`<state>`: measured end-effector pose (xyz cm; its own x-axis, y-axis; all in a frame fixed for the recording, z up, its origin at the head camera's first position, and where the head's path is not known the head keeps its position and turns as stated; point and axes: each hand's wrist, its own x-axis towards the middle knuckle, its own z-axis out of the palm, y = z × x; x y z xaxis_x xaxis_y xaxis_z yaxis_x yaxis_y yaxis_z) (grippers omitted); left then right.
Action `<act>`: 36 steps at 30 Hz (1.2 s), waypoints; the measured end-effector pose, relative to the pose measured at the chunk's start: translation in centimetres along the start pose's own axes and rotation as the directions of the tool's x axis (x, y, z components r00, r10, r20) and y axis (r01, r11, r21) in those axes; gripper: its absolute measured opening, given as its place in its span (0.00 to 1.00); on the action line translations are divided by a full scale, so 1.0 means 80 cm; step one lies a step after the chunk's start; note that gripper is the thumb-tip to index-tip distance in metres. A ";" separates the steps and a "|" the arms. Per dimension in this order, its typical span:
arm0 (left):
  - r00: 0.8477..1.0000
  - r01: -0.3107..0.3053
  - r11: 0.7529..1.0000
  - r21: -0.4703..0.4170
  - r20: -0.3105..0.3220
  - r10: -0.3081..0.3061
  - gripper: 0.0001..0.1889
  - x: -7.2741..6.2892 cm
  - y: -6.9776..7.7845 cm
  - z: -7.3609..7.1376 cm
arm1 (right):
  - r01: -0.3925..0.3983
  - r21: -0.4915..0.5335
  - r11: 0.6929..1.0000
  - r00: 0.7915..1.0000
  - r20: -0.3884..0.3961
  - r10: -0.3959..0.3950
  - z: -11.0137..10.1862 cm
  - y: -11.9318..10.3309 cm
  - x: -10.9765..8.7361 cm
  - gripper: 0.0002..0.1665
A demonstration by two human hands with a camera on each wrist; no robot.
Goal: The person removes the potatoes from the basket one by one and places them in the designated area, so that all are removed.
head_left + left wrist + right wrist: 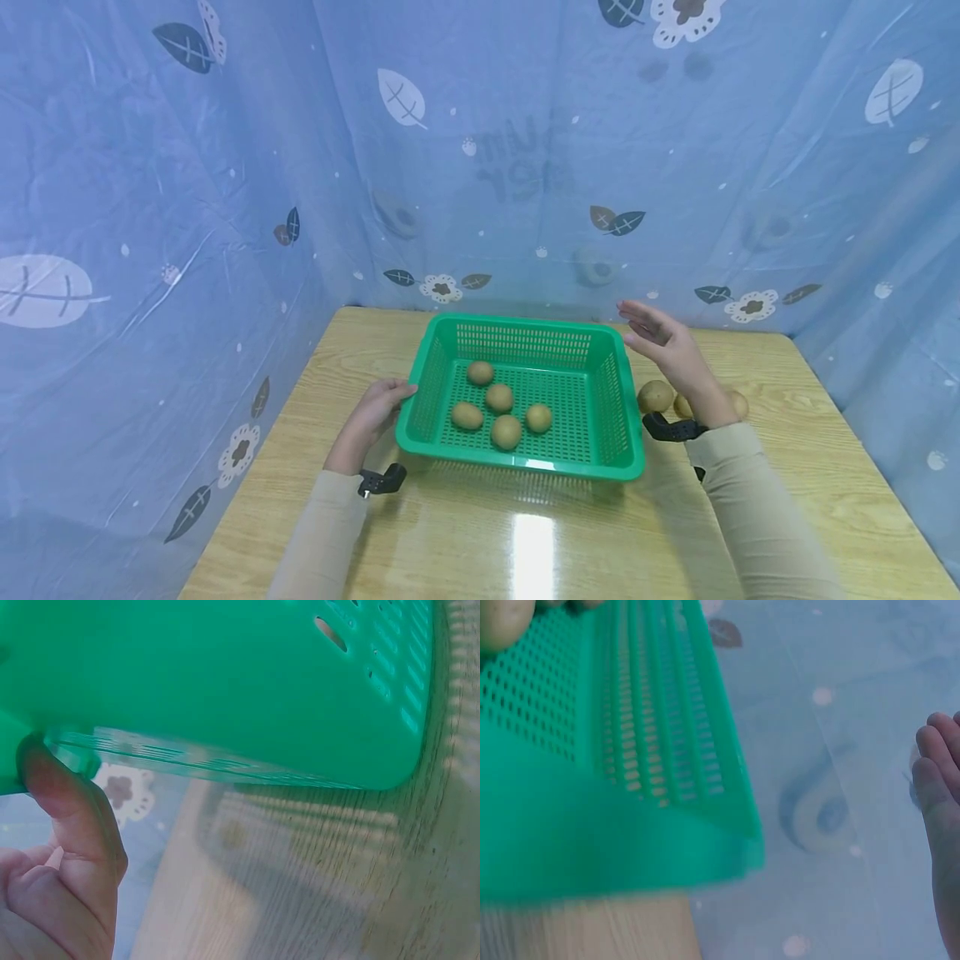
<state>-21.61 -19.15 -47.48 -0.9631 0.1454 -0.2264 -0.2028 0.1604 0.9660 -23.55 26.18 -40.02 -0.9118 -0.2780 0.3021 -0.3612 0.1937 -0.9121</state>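
A green plastic basket [525,469] with slatted walls holds several potatoes [499,398] on its floor. At the basket's left rim, my left hand [372,414] grips the edge, thumb over the top. The left wrist view shows the fingers [79,817] curled at that rim, beside the green wall. My right hand [670,346] is raised by the far right corner of the basket, fingers loosely extended and holding nothing. In the right wrist view its fingers [939,799] stand apart from the basket's rim [739,787].
To the right of the basket, a few more potatoes [656,397] lie on the wooden table [810,467], partly hidden by my right wrist. A blue patterned curtain [487,167] hangs behind the table and along both sides.
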 end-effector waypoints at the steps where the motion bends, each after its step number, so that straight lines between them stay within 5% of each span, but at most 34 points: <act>1: 1.000 -0.003 1.000 0.001 0.001 0.003 0.19 0.001 0.000 0.000 | 0.003 0.004 1.000 1.000 0.013 -0.003 0.004 0.001 0.003 0.32; 11: 1.000 -0.009 1.000 -0.026 -0.004 0.009 0.18 0.003 0.000 -0.002 | -0.030 0.058 0.998 0.990 0.140 0.022 0.050 0.020 0.025 0.35; 22: 1.000 -0.001 1.000 -0.027 0.006 0.001 0.18 0.002 -0.003 0.000 | -0.109 0.125 0.986 0.943 0.328 0.063 0.080 0.036 0.038 0.36; 36: 1.000 -0.010 1.000 -0.011 -0.011 0.009 0.19 -0.001 0.000 0.001 | -0.169 0.084 0.982 0.916 0.382 0.125 0.098 0.036 0.051 0.34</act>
<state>-21.50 -19.09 -47.47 -0.9668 0.1365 -0.2160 -0.1956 0.1483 0.9694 -26.79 18.24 -43.62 -0.8058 -0.5894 0.0573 -0.1844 0.1578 -0.9701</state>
